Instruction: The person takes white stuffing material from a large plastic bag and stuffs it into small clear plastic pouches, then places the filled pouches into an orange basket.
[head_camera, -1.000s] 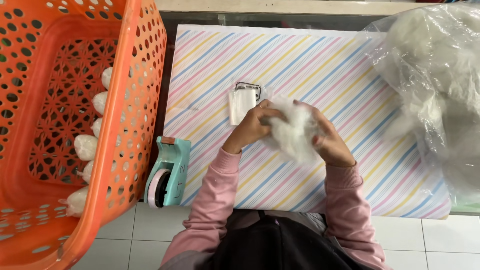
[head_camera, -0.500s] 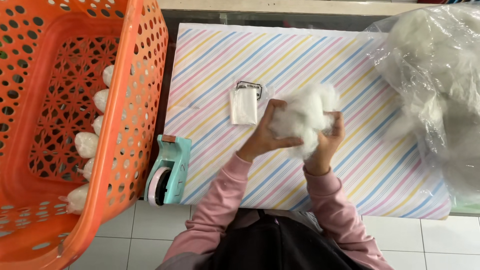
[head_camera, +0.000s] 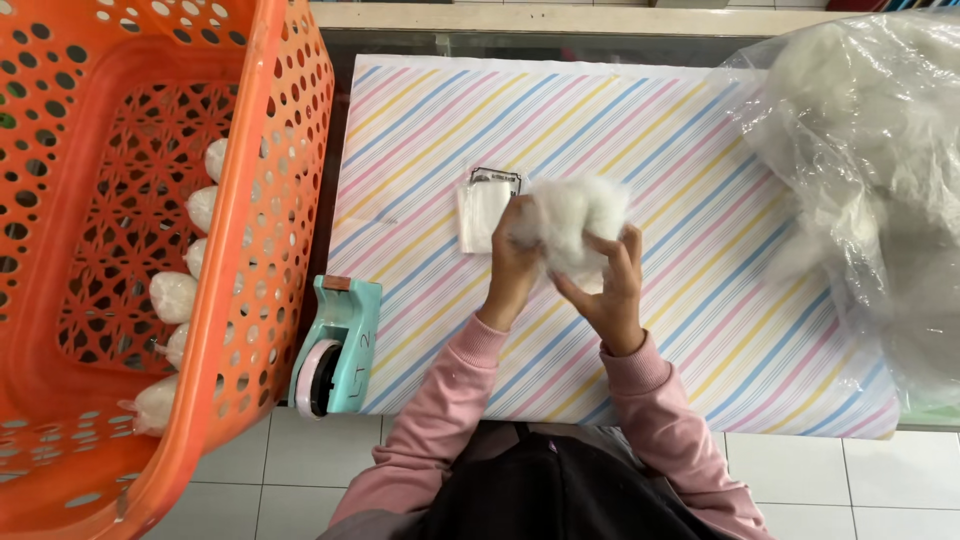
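- Nearest the camera, the person's pink sleeves (head_camera: 440, 410) reached up from the lower edge over the striped mat (head_camera: 700, 330).
- The left hand (head_camera: 512, 268) and right hand (head_camera: 610, 295) were both closed around a clump of white stuffing (head_camera: 570, 215), held just above the mat's middle.
- Just left of the clump, a small flat white pouch (head_camera: 480, 212) lay on the mat; a mint tape dispenser (head_camera: 335, 345) sat at the mat's near-left edge.
- Risk, as a judgement: the loose fibre could shed or tear apart if pulled unevenly.
- Farther off, the clear bag of stuffing (head_camera: 860, 170) bulged at right; the orange basket (head_camera: 260, 200) held filled white pouches (head_camera: 172, 296).
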